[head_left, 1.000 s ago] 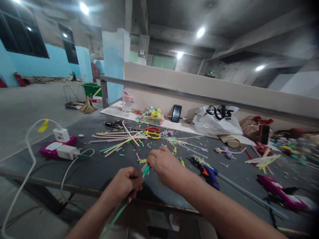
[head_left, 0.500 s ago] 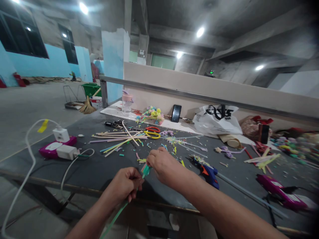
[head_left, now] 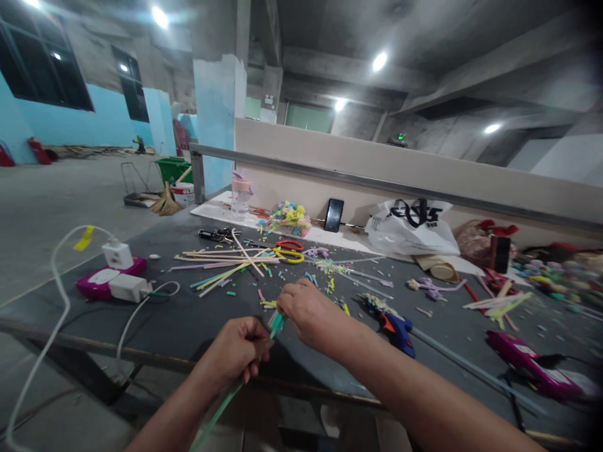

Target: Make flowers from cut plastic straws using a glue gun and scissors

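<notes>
My left hand pinches a thin green strip that hangs down past the table's front edge. At the strip's upper end is a teal-green piece, and the closed fingers of my right hand grip its top. Both hands are close together over the front edge of the dark table. Short pink and yellow bits lie just behind them. Beyond these are a loose bundle of pastel sticks and scissors with red and yellow handles.
A blue and orange glue gun lies right of my right hand, with a long clear stick beside it. Magenta power strips sit at both sides. A phone, a bottle and a white bag stand at the back.
</notes>
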A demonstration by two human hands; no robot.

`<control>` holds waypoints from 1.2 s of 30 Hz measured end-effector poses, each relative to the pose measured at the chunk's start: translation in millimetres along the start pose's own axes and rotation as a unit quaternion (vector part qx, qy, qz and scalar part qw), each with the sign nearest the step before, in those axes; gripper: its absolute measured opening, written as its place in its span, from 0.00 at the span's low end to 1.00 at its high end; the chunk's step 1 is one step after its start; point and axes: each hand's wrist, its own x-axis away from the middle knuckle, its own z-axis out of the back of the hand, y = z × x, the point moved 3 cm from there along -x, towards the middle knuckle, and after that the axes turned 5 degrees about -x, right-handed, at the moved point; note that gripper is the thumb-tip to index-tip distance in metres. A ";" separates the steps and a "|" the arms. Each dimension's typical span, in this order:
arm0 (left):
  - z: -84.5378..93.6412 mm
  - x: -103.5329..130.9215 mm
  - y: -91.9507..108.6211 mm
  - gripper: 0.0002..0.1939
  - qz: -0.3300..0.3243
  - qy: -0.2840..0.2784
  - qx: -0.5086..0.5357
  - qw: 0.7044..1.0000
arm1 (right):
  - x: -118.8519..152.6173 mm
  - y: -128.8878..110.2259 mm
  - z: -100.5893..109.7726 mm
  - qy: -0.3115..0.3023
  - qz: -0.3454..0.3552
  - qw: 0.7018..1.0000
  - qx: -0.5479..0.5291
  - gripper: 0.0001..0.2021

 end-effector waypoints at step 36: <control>2.1 2.2 4.0 0.09 -0.011 -0.012 0.032 0.999 | 21.1 4.8 -40.4 0.299 -0.293 0.837 -0.353 0.18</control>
